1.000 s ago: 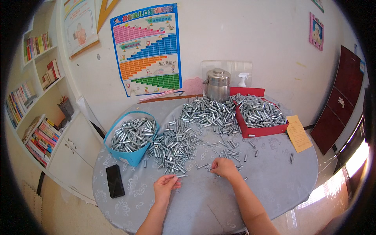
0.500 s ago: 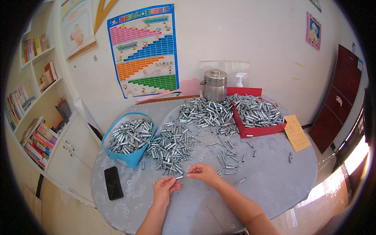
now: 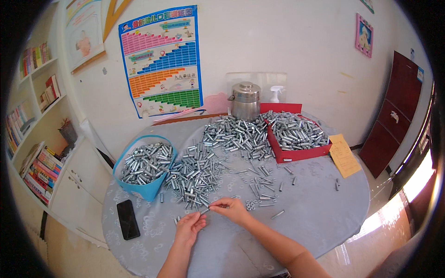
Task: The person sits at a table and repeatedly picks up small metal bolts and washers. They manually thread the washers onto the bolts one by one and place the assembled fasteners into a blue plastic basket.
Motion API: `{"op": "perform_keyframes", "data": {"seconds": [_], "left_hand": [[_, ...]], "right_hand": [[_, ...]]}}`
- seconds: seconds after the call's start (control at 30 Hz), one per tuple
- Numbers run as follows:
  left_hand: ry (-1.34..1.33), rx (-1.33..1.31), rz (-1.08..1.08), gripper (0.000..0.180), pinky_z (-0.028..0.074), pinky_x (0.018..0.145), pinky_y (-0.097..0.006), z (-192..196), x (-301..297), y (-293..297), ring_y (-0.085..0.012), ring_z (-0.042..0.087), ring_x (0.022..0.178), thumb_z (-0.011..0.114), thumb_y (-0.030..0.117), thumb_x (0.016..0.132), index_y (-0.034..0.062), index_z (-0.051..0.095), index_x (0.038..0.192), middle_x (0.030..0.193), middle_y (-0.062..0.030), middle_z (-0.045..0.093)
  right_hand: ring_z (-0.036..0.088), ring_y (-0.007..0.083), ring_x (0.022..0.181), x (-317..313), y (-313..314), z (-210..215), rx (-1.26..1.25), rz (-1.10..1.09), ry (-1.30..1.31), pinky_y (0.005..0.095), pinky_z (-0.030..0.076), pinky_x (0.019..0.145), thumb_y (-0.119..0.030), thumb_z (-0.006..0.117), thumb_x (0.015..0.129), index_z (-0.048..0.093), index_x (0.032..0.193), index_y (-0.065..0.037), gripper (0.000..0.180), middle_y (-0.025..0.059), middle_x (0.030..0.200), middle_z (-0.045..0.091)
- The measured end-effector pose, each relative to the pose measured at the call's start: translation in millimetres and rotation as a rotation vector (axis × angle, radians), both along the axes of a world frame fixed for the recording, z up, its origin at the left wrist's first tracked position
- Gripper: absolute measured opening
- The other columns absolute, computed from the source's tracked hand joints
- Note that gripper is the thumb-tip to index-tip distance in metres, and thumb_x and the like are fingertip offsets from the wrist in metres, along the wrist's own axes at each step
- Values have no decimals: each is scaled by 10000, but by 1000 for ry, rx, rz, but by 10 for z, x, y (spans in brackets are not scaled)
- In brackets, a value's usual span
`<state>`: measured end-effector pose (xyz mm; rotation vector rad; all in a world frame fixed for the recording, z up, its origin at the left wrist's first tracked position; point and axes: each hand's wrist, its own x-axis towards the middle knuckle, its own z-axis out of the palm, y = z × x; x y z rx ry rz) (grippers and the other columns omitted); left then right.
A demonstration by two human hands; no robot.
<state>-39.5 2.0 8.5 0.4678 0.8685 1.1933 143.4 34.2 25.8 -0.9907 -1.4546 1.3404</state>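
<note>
A short silver metal sleeve [image 3: 204, 211] is between my two hands, low over the near part of the table. My left hand [image 3: 189, 228] pinches its near left end with thumb and fingers. At its other end, my right hand [image 3: 231, 210] is closed in a pinch, and its fingertips partly hide the piece. Just beyond the hands lies a loose heap of silver metal sleeves and bolts [image 3: 192, 173]. Small washers [image 3: 250, 204] and thin bolts [image 3: 267, 205] are scattered to the right of my right hand.
A blue fabric basket [image 3: 147, 189] full of metal sleeves stands left, with a black phone [image 3: 128, 220] near it. A red box [image 3: 301, 155] of sleeves, a steel pot [image 3: 245, 103], a spray bottle [image 3: 276, 94] and a yellow paper [image 3: 344, 156] are farther back.
The view has shifted slightly, so the scene sits farther left. Both hands stay together at the sleeve, which now tilts more between them.
</note>
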Motion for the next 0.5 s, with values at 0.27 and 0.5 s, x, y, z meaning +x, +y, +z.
{"op": "perform_keyframes", "data": {"seconds": [0.27, 0.5], "left_hand": [[116, 23, -47, 182, 536, 606, -277, 79, 11, -23, -208, 623, 682, 584, 70, 794, -44, 554, 934, 876, -188, 614], [125, 55, 63, 176, 538, 580, -270, 103, -21, -3, -197, 617, 633, 585, 51, 788, -41, 543, 932, 875, -198, 612]], "right_hand": [[506, 63, 731, -12, 2, -44, 104, 3, -125, 208, 412, 669, -177, 618, 792, 629, 964, -77, 199, 13, 856, 591], [512, 261, 996, 317, 202, -65, 405, -241, -544, 341, 403, 829, -266, 602, 775, 583, 1040, -87, 321, 145, 1047, 557]]}}
